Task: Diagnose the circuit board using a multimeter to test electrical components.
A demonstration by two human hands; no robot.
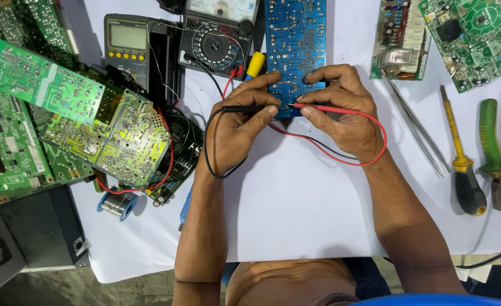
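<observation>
A blue circuit board (294, 39) lies solder side up on the white table top (296, 192). My left hand (236, 127) pinches a black test probe (245, 108) whose tip points right at the board's near edge. A red test probe (324, 108) is gripped by my right hand (344, 110), and its tip meets the board close to the black one. Red and black leads loop back under my hands towards an analogue multimeter (216, 37) at the top.
Several green circuit boards (63, 119) pile up at the left. A digital meter (127, 48) stands beside the analogue one. Tweezers (415, 124), a screwdriver (463, 164) and green-handled pliers (497, 153) lie at the right. A solder spool (117, 205) sits lower left.
</observation>
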